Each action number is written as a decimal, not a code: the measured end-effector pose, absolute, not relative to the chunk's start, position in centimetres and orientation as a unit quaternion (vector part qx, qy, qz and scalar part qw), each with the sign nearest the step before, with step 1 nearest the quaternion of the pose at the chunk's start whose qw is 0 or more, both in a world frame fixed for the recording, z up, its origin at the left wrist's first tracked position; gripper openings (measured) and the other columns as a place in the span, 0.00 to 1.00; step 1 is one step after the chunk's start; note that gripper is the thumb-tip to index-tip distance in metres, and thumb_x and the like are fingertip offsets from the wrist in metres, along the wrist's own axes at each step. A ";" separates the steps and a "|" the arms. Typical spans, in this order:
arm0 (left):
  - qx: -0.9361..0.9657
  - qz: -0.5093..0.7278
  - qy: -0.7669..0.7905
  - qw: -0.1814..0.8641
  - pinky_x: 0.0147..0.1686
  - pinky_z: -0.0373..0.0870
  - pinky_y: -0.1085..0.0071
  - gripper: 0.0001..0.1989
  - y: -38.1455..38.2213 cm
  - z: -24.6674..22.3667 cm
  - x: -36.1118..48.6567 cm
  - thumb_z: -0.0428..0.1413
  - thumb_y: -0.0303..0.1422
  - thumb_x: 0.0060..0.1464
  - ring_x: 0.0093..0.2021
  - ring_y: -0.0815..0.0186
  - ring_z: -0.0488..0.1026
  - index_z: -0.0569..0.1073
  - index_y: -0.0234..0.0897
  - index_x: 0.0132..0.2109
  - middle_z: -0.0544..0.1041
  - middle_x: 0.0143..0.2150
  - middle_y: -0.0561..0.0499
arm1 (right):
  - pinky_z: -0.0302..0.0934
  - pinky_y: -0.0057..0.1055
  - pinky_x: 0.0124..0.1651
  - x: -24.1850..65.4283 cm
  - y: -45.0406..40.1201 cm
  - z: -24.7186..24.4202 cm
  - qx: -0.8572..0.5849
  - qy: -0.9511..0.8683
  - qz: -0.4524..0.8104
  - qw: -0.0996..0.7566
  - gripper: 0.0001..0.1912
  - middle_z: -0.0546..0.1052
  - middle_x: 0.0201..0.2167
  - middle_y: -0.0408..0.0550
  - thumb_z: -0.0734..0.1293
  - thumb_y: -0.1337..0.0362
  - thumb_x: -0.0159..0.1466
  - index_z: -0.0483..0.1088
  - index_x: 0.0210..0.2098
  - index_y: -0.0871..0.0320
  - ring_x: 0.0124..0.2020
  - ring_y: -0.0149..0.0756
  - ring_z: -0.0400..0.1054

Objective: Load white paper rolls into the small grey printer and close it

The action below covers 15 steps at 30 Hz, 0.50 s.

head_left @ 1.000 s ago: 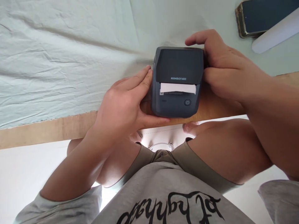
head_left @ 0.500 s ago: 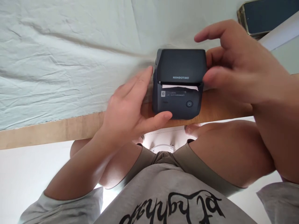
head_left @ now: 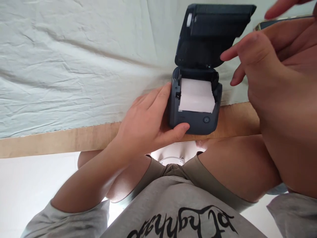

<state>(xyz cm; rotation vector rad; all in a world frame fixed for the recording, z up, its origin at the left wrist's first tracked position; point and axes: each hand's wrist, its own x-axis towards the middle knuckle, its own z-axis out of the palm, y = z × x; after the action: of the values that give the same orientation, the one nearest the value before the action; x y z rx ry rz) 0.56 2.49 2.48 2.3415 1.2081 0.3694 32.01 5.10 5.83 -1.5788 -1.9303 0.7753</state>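
A dark label printer (head_left: 194, 124) sits at the table's front edge with its lid (head_left: 210, 36) swung up and back. Inside lies a roll of white label paper (head_left: 196, 96), its loose end over the front lip. My left hand (head_left: 148, 119) rests against the printer's left side, thumb on the front corner and fingers stretched along the side. To the right of the raised lid is my right hand (head_left: 277, 62), fingers apart, one fingertip close to the lid's right edge; whether it touches I cannot tell. Nothing shows between its fingers.
A pale green cloth (head_left: 86, 59) with creases covers the table, whose wooden edge (head_left: 61, 138) runs across the front. A phone (head_left: 269, 23) lies at the upper right, mostly covered by my right hand. My legs are under the edge.
The printer's lid has gone from closed to raised, exposing the paper roll. The printer and my left hand sit slightly further right. My right hand has moved up and right.
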 end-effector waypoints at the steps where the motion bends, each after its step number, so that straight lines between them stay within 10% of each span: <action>1: 0.855 0.135 0.440 0.237 0.75 0.75 0.45 0.45 2.5 2.4 0.5 0.54 0.58 0.70 0.75 0.40 0.77 0.66 0.31 0.81 0.77 0.77 0.34 | 0.77 0.36 0.48 31.9 4.9 5.8 -0.584 -0.716 0.284 0.255 0.33 0.81 0.50 0.47 0.59 0.29 0.78 0.73 0.60 0.47 0.58 0.35 0.80; 8: 0.863 0.155 0.412 0.247 0.79 0.71 0.48 0.48 2.6 1.6 0.3 0.52 0.61 0.73 0.78 0.41 0.74 0.64 0.27 0.82 0.75 0.80 0.33 | 0.66 0.42 0.40 29.9 5.9 5.7 -0.539 -0.811 0.183 0.132 0.32 0.76 0.31 0.44 0.62 0.26 0.74 0.75 0.45 0.47 0.36 0.32 0.73; 15: 0.866 0.170 0.405 0.241 0.76 0.73 0.47 0.49 2.6 1.5 0.3 0.51 0.61 0.74 0.75 0.41 0.77 0.64 0.21 0.81 0.77 0.78 0.31 | 0.45 0.38 0.28 27.2 8.8 7.0 -0.570 -0.807 0.118 -0.095 0.17 0.72 0.24 0.42 0.79 0.45 0.62 0.76 0.41 0.46 0.27 0.33 0.61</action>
<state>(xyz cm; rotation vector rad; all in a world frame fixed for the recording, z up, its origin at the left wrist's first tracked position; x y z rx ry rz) 0.30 2.61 1.49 2.3677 1.1071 0.4657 27.22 8.81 6.99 -1.9082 -2.7022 0.3959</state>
